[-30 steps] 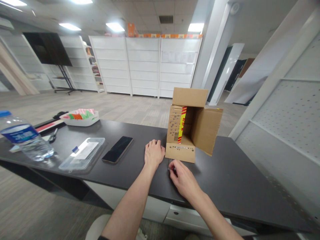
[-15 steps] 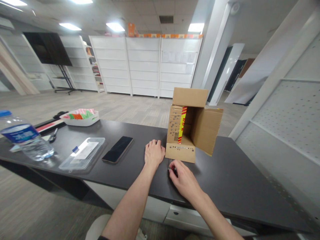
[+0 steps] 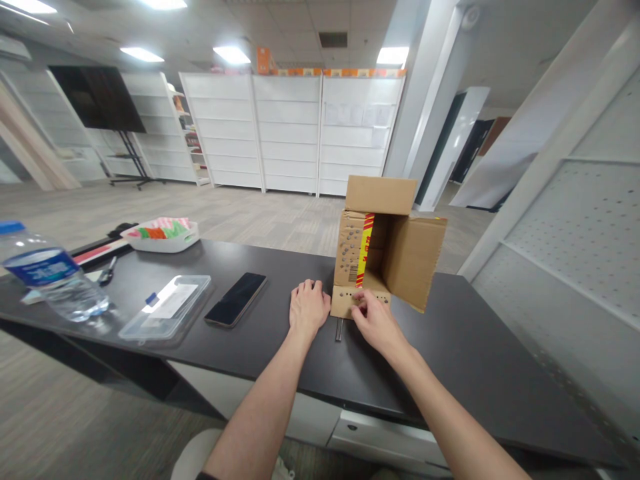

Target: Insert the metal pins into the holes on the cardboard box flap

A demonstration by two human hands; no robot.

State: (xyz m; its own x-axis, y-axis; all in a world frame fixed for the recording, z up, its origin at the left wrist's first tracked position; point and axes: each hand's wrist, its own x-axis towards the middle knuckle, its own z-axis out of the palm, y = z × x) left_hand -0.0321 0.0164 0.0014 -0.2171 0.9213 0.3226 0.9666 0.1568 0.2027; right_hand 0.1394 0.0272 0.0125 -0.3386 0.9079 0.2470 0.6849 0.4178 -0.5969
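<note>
An open cardboard box [image 3: 349,250] stands on the dark desk, its opening facing me and its flaps spread. Small grey round pieces dot its left side. More small round spots and pieces run in a row along the lower front flap [image 3: 342,303]. My right hand [image 3: 375,320] is over that flap, thumb and fingertips drawn together at the row; whatever is between them is too small to make out. A short, narrow metallic bar [image 3: 339,330] lies on the desk just below the flap. My left hand [image 3: 309,308] rests palm down beside the box, fingers stretched forward.
Left of my hands lie a black phone [image 3: 237,300] and a clear plastic case [image 3: 167,308] with a white paper. Farther left are a water bottle [image 3: 53,277] and a white basket [image 3: 165,244] of colourful packets. The desk [image 3: 475,360] extends right towards a perforated panel.
My right hand has left the metallic bar and moved up and slightly right onto the lower flap, leaving the bar uncovered on the desk. My left hand has stayed in place.
</note>
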